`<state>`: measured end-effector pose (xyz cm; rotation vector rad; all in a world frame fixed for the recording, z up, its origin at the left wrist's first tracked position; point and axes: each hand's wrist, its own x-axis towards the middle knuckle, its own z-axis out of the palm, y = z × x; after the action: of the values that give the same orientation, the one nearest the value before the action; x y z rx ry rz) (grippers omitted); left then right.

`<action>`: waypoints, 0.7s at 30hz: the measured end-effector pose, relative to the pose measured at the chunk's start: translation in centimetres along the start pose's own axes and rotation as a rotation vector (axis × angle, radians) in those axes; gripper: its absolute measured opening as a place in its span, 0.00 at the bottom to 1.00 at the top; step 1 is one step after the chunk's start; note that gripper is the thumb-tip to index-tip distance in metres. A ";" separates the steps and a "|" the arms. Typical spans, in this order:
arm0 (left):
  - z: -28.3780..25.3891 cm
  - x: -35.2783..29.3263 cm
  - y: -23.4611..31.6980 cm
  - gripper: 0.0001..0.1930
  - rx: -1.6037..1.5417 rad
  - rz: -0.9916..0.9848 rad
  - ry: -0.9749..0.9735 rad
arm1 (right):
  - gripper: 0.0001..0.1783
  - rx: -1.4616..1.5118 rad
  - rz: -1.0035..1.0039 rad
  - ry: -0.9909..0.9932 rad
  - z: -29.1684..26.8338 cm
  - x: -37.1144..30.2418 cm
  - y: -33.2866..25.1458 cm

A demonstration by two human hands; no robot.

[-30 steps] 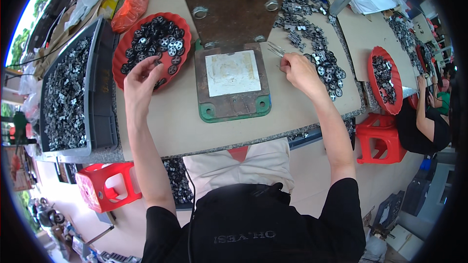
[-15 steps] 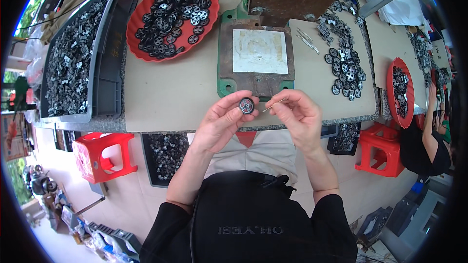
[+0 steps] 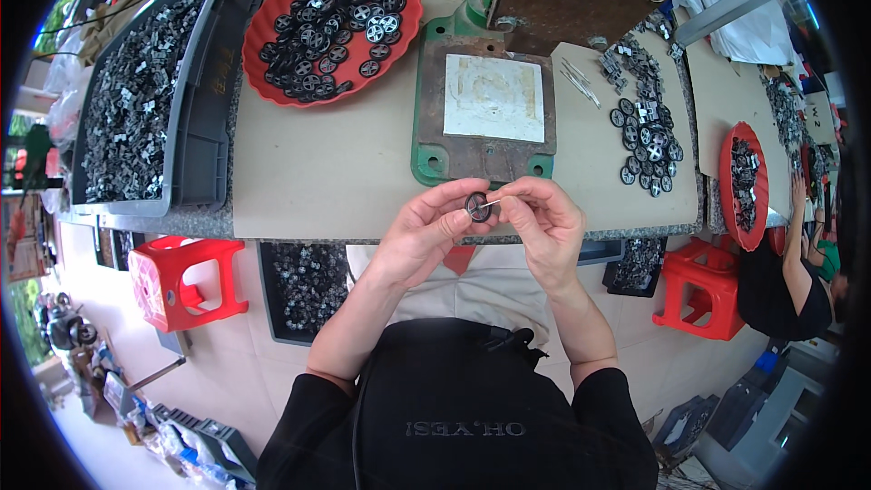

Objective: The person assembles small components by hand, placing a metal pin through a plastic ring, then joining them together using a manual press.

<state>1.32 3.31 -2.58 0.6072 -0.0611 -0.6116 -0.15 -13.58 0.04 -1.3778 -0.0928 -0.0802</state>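
Observation:
My left hand (image 3: 434, 229) pinches a small black toy wheel (image 3: 476, 208) with silvery spokes, its face turned up toward me. From the other side my right hand (image 3: 543, 225) grips a thin metal axle pin (image 3: 491, 204) between thumb and fingertips. The pin's tip reaches the middle of the wheel; whether it has entered the hub cannot be made out. Both hands are close together above the table's front edge, just in front of the green-framed press (image 3: 435, 163) with a white pad (image 3: 494, 98) on its base.
A red scalloped tray (image 3: 265, 95) of wheels stands back left, beside a grey crate (image 3: 201, 141) of small dark parts. Loose wheels (image 3: 649, 145) and thin metal pins (image 3: 579, 82) lie right of the press. Red stools (image 3: 195, 286) flank me; a person (image 3: 785, 281) sits far right.
My right hand has brought the pin leftward onto the wheel, where a gap was before. The wheel has shifted slightly right and tilted. The whole view has moved a little.

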 end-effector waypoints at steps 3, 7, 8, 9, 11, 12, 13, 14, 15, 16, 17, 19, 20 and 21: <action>0.0 -0.1 0.0 0.20 -0.001 0.007 0.010 | 0.07 -0.193 -0.064 -0.018 -0.2 -0.3 0.2; 0.6 -0.2 -0.5 0.18 0.154 0.125 0.096 | 0.07 -0.370 -0.229 -0.010 0.2 -0.7 0.7; 0.8 -0.3 -0.7 0.18 0.155 0.124 0.095 | 0.06 -0.252 -0.197 0.044 0.6 -0.9 0.8; 0.9 -0.4 -1.0 0.18 0.271 0.196 0.130 | 0.06 -0.133 -0.165 0.096 0.9 -1.1 1.0; 1.1 -0.3 -1.2 0.18 0.387 0.266 0.161 | 0.06 -0.090 -0.171 0.118 1.1 -1.5 1.4; 1.4 -0.2 -1.2 0.18 0.395 0.266 0.176 | 0.06 -0.047 -0.177 0.137 1.1 -1.5 1.5; 1.5 -0.1 -1.2 0.18 0.403 0.266 0.189 | 0.06 -0.049 -0.180 0.141 1.0 -1.6 1.5; 1.6 0.1 -1.1 0.18 0.404 0.264 0.184 | 0.06 -0.010 -0.174 0.127 0.9 -1.6 1.5; 1.6 0.3 -1.0 0.18 0.370 0.264 0.139 | 0.05 0.028 -0.170 0.112 0.8 -1.5 1.4; 1.6 0.4 -0.9 0.18 0.335 0.261 0.096 | 0.05 0.024 -0.173 0.118 0.6 -1.4 1.1; 1.8 0.4 -0.8 0.18 0.334 0.259 0.087 | 0.06 0.045 -0.134 0.096 0.3 -1.2 0.6; 2.4 0.9 -0.6 0.18 0.313 0.215 0.071 | 0.06 0.053 -0.106 0.087 -0.2 -1.0 0.2; 2.6 1.1 -0.6 0.18 0.309 0.210 0.050 | 0.09 0.018 -0.088 0.063 -0.4 -0.9 0.2; 2.6 1.2 -0.5 0.18 0.303 0.186 0.078 | 0.13 -0.017 -0.070 0.041 -0.7 -0.8 0.0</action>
<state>1.47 1.04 -0.86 0.9075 -0.1375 -0.3997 -0.89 -14.28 -0.19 -1.3893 -0.1064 -0.1683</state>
